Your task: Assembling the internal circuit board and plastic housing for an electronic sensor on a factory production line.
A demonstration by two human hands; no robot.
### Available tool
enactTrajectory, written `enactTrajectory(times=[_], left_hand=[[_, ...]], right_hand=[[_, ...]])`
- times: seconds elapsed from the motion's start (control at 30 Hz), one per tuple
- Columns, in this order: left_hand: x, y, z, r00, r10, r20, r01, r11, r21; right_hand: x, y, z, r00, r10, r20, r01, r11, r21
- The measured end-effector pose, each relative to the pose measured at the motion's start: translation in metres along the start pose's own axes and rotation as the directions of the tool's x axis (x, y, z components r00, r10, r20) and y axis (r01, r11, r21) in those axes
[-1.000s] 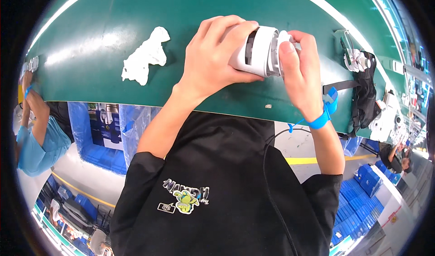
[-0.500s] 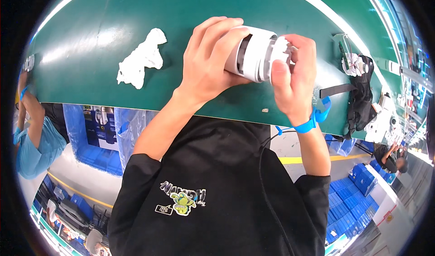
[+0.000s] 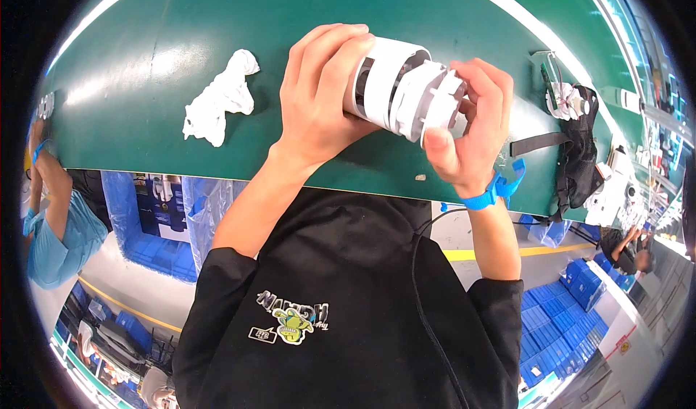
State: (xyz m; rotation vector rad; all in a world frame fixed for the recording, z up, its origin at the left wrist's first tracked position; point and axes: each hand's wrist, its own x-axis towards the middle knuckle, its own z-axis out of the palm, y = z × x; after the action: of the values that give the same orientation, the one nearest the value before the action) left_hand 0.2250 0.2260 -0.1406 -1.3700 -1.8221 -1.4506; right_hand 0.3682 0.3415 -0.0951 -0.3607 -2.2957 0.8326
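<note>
Shows a white cylindrical housing (image 3: 382, 81) of smooth, plastic-like material, dark-slotted, with a toothed white end ring (image 3: 444, 101), held tilted above a glossy green tabletop (image 3: 304, 0). Includes a crumpled, soft-looking white sheet (image 3: 221, 101) lying to the left. Grips the housing with the left hand (image 3: 315, 90), fingers wrapped around its left end. Spreads the right hand (image 3: 477, 130), with its blue wristband (image 3: 496, 192), half-open around the ring; cannot tell contact from near miss. Compared with half a second earlier, opens the right thumb and fingers wider, exposes more of the ring, and carries the housing slightly leftward.
</note>
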Motion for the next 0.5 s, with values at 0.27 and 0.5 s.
enactTrajectory(times=[0.27,0.5], left_hand=[[-0.001,0.000,-0.001,0.999,0.004,0.041,-0.004,1.000,-0.004],[0.000,-0.003,-0.005,0.999,0.006,0.032,-0.008,0.998,0.056]], right_hand=[[0.004,-0.002,0.004,0.995,0.061,0.077,-0.058,0.998,-0.031],[0.012,-0.004,0.006,0.997,-0.037,0.074,0.047,0.989,-0.138]])
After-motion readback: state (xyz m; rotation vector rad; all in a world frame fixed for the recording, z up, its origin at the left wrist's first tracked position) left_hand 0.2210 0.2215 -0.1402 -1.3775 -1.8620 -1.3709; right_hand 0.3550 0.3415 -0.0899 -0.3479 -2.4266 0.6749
